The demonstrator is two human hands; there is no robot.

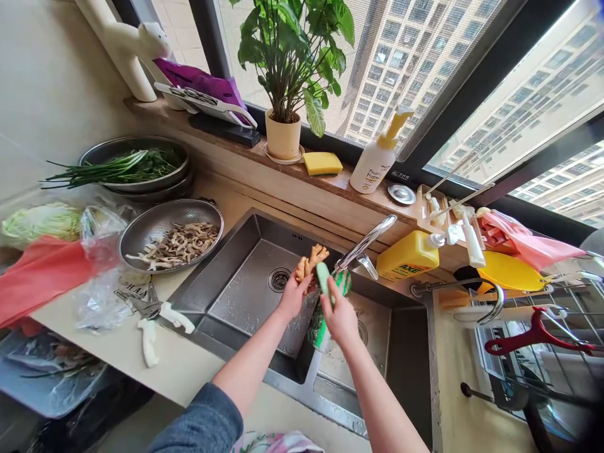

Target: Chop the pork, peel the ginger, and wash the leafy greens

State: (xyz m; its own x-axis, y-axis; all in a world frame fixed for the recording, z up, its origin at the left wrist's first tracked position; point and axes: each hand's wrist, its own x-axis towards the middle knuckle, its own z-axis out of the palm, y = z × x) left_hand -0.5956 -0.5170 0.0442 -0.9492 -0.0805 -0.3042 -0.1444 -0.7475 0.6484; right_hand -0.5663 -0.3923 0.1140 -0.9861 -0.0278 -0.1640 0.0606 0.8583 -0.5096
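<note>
My left hand is closed around a knobbly piece of ginger, held up over the sink divider. Close beside it, my right hand grips a pale green oblong tool; its working end is hard to make out. The tool's tip is near the ginger, and I cannot tell whether they touch. Just behind both hands stands the chrome faucet. A green-and-white striped cloth hangs over the divider of the steel double sink, partly hidden by my right hand.
Left of the sink are a colander of sliced mushrooms, white-handled kitchen shears and a bowl of greens. On the sill stand a potted plant, a yellow sponge and a pump bottle. A dish rack is at right.
</note>
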